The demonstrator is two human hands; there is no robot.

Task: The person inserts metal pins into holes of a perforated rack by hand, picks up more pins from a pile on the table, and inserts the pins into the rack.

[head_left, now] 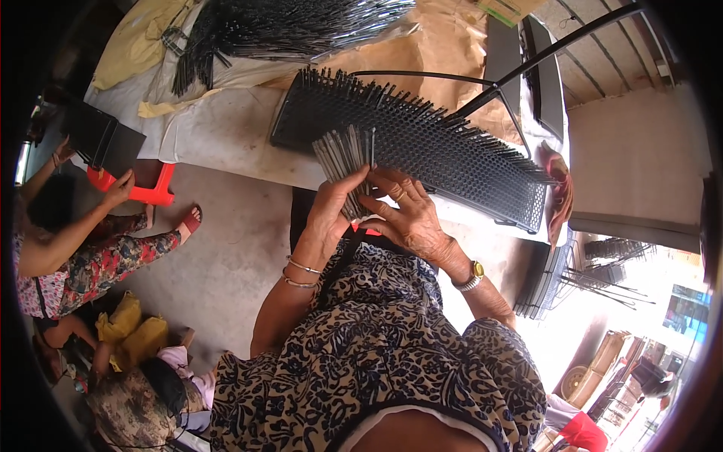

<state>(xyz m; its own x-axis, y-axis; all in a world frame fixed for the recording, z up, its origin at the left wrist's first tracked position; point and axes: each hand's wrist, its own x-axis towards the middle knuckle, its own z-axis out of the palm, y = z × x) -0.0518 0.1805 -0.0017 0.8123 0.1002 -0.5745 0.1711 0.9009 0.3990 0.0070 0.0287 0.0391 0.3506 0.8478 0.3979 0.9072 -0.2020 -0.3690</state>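
A fanned bundle of thin grey rods (340, 154) is gripped in my left hand (331, 205), its thumb and fingers closed round the lower part. My right hand (407, 211) meets the bundle from the other side, fingers bent and closed in a pinch. One rod (373, 143) stands apart from the others at its fingertips; the exact grip is partly hidden. Just beyond both hands lies a long black perforated rack (444, 154), tilted on the table. Rows of dark rods (399, 98) stick up along its far edge.
A large heap of shiny black rods (286, 30) covers the far left of the cloth-covered table (218, 128). A black metal bar (557, 49) slants over the right side. At left, another person (83, 248) holds a black panel (102, 132) near a red stool (162, 188).
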